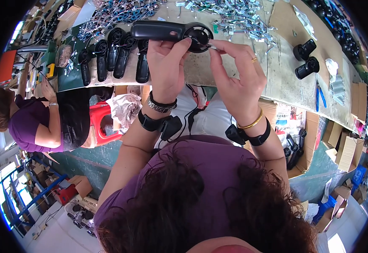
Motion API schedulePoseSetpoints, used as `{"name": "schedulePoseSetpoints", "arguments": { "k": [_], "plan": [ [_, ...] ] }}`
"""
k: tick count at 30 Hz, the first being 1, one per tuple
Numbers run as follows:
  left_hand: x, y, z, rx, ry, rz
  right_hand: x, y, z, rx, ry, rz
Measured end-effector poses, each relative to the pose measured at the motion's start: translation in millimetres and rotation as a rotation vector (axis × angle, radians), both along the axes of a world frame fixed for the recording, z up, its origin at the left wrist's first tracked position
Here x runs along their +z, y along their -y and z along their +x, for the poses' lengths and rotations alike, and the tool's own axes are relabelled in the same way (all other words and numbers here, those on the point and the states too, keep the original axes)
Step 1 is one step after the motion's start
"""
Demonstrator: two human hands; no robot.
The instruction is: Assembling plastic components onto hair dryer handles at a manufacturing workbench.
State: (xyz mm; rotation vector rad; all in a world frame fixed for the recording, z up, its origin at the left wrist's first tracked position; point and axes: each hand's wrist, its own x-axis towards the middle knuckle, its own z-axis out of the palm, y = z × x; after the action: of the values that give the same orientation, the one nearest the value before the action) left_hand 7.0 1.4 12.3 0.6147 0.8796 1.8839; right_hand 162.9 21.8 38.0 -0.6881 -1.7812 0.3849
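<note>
A black handheld-fan housing point(156, 30) lies level above the table edge, its handle toward the left and its round, spoked head toward the right. Wrapped under the handle, my left hand point(167, 65) grips it, with the thumb pressed on the inside of the round head. The thumb and forefinger of my right hand point(241, 76) are pinched together at the head's right rim. Something small and pale shows at those fingertips; its kind cannot be made out. Several more black fan housings point(122, 57) lie in a row left of my left hand.
Wired motors point(120, 12) and small circuit boards with leads point(234, 17) are heaped at the table's far side. On the right are two black round-headed parts point(307, 69) and blue-handled pliers point(321, 96). A co-worker point(36, 120) sits at left beside a red stool point(103, 122).
</note>
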Motion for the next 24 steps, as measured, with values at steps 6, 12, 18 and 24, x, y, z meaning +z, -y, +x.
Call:
{"name": "schedulePoseSetpoints", "arguments": {
  "k": [6,12,18,24],
  "plan": [
    [-4.8,-1.3,-0.5,0.012,0.026,-0.012,-3.6,-1.4,-0.9,0.072,0.057,0.140],
    [-11.8,-6.5,-0.9,0.059,-0.050,0.021,-6.3,0.3,-2.1,0.093,0.062,0.127],
    [-5.7,-2.1,6.7,0.020,-0.073,0.055,-7.8,0.4,-1.2,-0.048,-0.036,-0.018],
    [-9.6,-0.9,8.2,0.009,-0.100,0.130,-8.3,2.5,-4.6,-0.026,-0.101,-0.131]
  ]
}}
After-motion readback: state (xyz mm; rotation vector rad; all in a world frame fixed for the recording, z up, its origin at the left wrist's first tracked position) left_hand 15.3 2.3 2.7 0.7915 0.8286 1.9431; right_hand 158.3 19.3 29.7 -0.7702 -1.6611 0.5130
